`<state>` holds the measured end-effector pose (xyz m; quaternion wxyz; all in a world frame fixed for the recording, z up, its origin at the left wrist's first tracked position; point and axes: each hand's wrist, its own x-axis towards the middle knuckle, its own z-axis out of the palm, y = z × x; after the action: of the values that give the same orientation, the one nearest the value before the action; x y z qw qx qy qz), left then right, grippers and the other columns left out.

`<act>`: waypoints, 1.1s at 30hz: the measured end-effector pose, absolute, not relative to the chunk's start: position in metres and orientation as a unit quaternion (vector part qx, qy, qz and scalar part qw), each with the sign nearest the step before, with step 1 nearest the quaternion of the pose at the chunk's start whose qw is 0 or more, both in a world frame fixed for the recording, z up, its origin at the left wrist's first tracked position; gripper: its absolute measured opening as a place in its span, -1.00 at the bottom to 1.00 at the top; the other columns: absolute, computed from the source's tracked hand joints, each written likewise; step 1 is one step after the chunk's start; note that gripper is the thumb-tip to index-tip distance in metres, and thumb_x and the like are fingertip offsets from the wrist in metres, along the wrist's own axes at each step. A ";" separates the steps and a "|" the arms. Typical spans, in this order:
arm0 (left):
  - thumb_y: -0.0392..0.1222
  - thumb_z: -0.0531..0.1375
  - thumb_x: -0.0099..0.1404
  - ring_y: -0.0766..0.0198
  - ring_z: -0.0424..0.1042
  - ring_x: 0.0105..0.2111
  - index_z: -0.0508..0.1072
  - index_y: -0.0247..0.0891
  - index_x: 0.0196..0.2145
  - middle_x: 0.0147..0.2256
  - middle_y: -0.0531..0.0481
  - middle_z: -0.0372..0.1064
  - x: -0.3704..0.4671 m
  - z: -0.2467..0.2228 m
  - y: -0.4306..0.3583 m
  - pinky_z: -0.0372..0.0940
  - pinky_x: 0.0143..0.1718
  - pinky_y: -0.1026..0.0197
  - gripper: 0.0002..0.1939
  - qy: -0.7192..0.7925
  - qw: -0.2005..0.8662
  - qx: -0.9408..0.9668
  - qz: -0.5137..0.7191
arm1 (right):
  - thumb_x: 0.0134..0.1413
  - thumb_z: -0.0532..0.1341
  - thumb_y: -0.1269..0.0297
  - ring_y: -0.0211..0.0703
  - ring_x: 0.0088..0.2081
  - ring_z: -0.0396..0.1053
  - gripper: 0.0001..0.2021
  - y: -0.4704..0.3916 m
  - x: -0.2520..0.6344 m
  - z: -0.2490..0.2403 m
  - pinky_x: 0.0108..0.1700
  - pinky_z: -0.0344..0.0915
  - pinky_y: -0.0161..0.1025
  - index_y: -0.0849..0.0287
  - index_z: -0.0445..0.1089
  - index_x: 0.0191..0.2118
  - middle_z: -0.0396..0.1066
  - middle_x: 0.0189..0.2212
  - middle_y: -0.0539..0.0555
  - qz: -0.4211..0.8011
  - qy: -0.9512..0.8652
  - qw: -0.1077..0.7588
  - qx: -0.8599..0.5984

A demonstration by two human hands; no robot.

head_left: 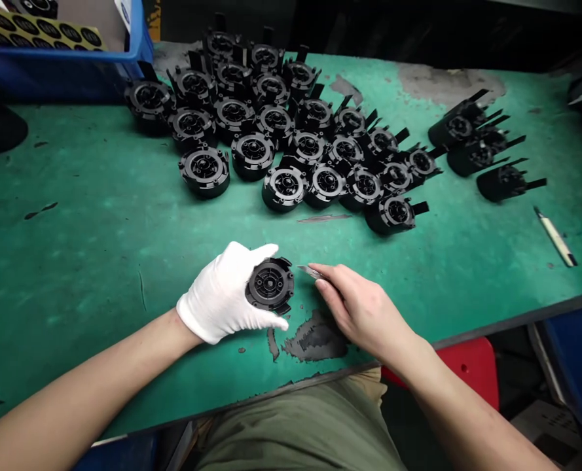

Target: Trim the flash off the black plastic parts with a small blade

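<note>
at the lower centre of the frame, our gloved left hand (229,291) grips the round black part (271,284); our right hand (359,301) pinches a blade (310,271), pointing leftward, tip just beside that part.

We take this for a factory workshop; the green workbench (89,229) has a scuffed top with its surface worn through in patches; across its far half we see many near-identical black plastic housings (275,120) grouped like batch work; on its far left corner sits a blue bin (74,77) holding a sheet of round stickers (35,29); beside its near edge, at right, we find a red plastic seat (472,369).
</note>
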<state>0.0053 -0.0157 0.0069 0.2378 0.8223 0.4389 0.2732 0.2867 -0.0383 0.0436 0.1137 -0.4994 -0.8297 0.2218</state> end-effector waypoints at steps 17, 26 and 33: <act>0.15 0.53 0.10 -0.08 0.52 0.04 0.44 -0.20 0.11 0.02 -0.18 0.51 0.010 0.014 -0.013 0.51 0.03 -0.06 -0.28 0.404 0.284 0.830 0.258 | 0.51 0.12 0.33 -0.17 -0.32 0.41 -0.66 -0.054 0.291 0.058 -0.31 0.31 -0.24 0.28 0.32 0.28 0.43 -0.26 0.08 0.149 -0.872 0.101 -0.455; 0.53 0.43 -0.03 -0.08 0.50 -0.09 0.49 -0.25 -0.27 -0.11 -0.28 0.46 0.007 0.005 -0.020 0.50 -0.12 -0.09 -0.24 0.411 0.183 0.838 0.308 | 0.54 0.08 0.31 -0.19 -0.38 0.44 -0.67 -0.073 0.281 0.050 -0.36 0.32 -0.23 0.29 0.33 0.27 0.44 -0.31 0.05 0.106 -0.868 0.074 -0.479; 0.18 0.50 0.16 -0.12 0.48 0.18 0.40 -0.22 -0.19 0.18 -0.39 0.41 0.007 0.005 -0.017 0.47 0.11 -0.16 -0.47 0.332 0.271 0.843 0.325 | 0.56 0.04 0.26 -0.21 -0.53 0.35 -0.62 -0.082 0.268 0.056 -0.50 0.16 -0.16 0.31 0.36 0.29 0.39 -0.40 -0.01 0.007 -0.863 0.020 -0.505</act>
<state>0.0065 -0.0169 0.0049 0.2705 0.8428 0.3325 0.3254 0.2680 -0.0822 0.0562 0.0197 -0.5052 -0.8627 0.0067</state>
